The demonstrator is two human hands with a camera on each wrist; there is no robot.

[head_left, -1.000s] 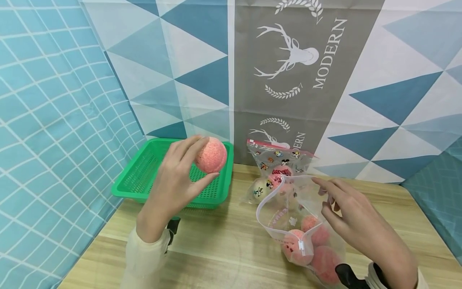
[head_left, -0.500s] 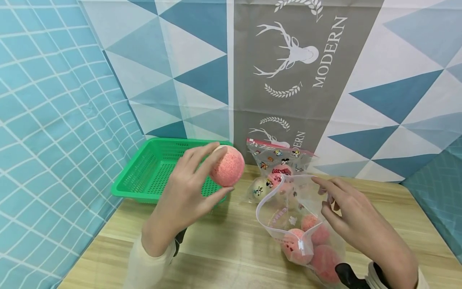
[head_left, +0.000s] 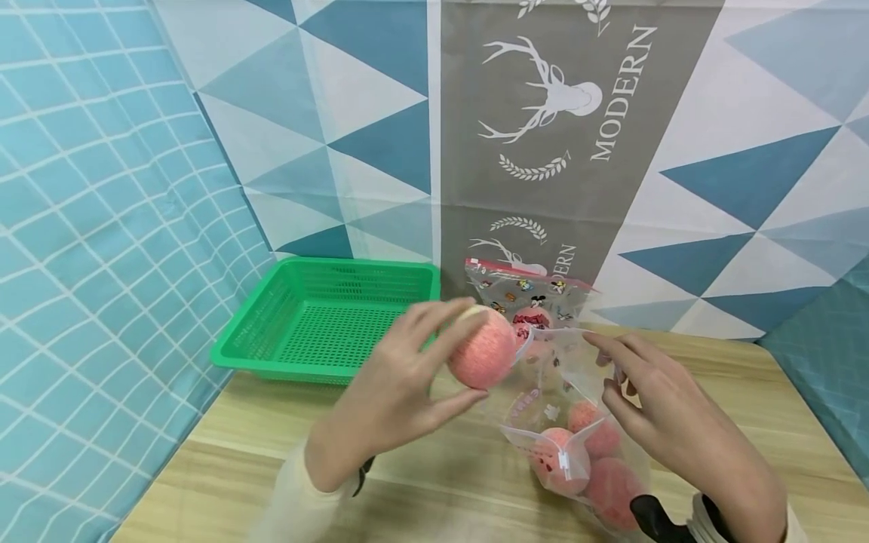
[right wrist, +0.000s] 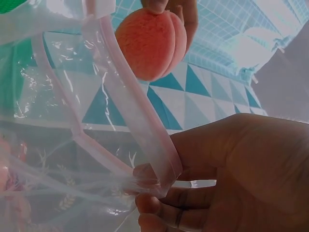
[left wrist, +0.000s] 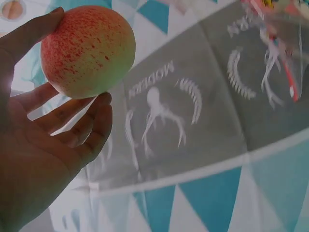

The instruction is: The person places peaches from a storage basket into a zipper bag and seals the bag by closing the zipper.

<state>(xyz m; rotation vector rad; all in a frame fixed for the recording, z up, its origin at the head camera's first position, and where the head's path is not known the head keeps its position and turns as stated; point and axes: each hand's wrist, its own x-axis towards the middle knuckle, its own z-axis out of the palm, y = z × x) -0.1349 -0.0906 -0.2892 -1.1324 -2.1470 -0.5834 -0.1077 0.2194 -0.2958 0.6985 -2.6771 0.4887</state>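
My left hand grips a pink peach between thumb and fingers, in the air just left of the mouth of a clear zip bag. In the left wrist view the peach shows red speckles fading to pale yellow-green; in the right wrist view the peach shows its crease. My right hand pinches the right edge of the zip bag, whose mouth stands open. Several pink peaches lie inside this bag.
A green plastic basket stands at the back left. Behind the open bag, another clear bag with a red zip strip and cartoon prints holds fruit. A patterned cloth wall rises behind the wooden table.
The left hand has carried the peach from above the green basket rightward and slightly down to the bag's mouth. The right hand keeps its hold on the bag edge.
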